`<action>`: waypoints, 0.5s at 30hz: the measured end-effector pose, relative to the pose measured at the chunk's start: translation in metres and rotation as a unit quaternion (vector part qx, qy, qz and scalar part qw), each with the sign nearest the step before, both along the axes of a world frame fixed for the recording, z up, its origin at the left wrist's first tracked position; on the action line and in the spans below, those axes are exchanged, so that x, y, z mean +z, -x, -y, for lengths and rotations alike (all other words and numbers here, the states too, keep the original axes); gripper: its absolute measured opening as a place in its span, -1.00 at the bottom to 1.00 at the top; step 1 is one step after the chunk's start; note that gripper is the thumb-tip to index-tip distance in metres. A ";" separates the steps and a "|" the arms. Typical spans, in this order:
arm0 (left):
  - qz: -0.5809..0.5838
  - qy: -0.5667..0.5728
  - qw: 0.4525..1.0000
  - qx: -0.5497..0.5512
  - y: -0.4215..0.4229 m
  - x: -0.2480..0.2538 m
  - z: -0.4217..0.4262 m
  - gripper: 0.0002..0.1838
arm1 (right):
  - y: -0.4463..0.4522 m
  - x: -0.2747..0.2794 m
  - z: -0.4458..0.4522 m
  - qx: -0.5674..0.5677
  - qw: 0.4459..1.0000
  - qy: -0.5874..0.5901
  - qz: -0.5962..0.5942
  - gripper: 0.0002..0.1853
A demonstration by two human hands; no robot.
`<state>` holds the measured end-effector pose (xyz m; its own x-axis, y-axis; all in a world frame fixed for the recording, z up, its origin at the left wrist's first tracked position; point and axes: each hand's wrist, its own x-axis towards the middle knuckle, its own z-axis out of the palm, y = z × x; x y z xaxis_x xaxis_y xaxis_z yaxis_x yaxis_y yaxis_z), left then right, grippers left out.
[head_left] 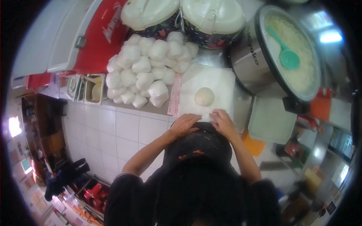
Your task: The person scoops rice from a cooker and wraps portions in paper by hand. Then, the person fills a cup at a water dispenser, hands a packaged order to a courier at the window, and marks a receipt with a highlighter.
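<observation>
A round pale ball sits on a stack of white paper sheets at the edge of the metal counter. Just below the ball, my left hand and my right hand are at the near edge of the paper, one at each side. The fingers of both hands are bent onto the sheet's edge; a thin edge of paper seems to be pinched there. To the left of the sheets lies a large pile of white wrapped bundles. A red-and-white printed strip lies between pile and paper.
A large rice cooker full of rice, with a green ladle, stands at the right. Two lidded patterned containers are behind. Metal tubs and a red cooler are at the left, a pale tray at the right.
</observation>
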<state>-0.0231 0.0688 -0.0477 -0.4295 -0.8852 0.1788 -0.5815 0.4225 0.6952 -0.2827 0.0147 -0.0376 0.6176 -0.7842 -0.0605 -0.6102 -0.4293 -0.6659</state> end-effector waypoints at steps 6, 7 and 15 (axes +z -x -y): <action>-0.001 -0.019 0.999 -0.035 -0.007 -0.015 0.007 -0.48 | 0.007 -0.012 0.003 0.016 1.000 0.002 0.002 -0.70; -0.015 -0.022 0.999 -0.039 -0.008 -0.018 0.009 -0.50 | 0.007 -0.009 0.003 0.011 1.000 0.003 -0.003 -0.70; 0.048 0.058 0.996 -0.040 -0.012 -0.006 0.017 -0.62 | 0.008 -0.003 0.004 0.032 0.999 -0.008 0.003 -0.57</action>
<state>-0.0112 0.0521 -0.0537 -0.5182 -0.8231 0.2323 -0.6047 0.5446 0.5812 -0.2911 0.0110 -0.0404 0.6664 -0.7423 -0.0695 -0.5783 -0.4558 -0.6766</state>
